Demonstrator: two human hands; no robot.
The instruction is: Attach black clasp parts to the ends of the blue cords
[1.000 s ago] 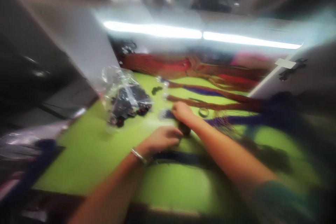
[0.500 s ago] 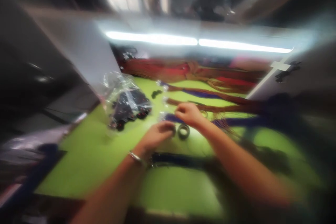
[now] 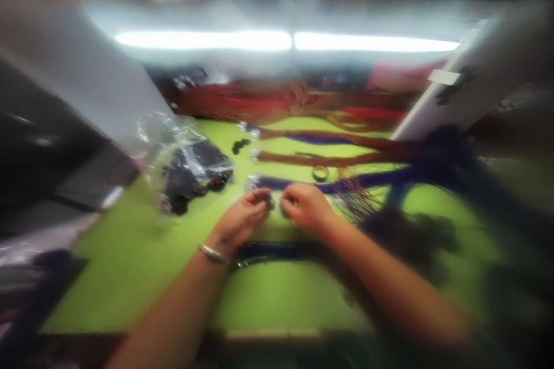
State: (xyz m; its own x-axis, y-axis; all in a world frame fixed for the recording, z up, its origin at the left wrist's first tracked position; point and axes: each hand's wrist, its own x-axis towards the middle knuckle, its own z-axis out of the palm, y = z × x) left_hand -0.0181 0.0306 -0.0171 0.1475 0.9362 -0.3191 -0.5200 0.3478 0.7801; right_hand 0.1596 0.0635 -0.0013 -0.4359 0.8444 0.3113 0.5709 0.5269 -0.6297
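My left hand (image 3: 246, 219), with a bracelet on its wrist, pinches a small dark piece (image 3: 271, 202) whose kind is too blurred to tell. Just to its right, my right hand (image 3: 308, 206) is closed, fingers curled round a dark roll of tape (image 3: 284, 207) that is mostly hidden. The fingertips of both hands nearly meet above the green tabletop. Behind them lies a purple wire bundle (image 3: 367, 180) with clear white connectors (image 3: 252, 182) at its left end. A dark bundle (image 3: 277, 250) lies nearer, below the hands.
A clear plastic bag of black parts (image 3: 197, 170) lies at left, with a few black pieces (image 3: 240, 146) beside it. A dark ring (image 3: 320, 173) rests beyond my right hand. Brown wire bundles (image 3: 329, 158) stretch across behind. A co-worker's hand (image 3: 299, 92) is at the red wires.
The view has shifted, so the table things sit further left and higher. My right hand has come down to the tape roll, which lay uncovered between my hands before.
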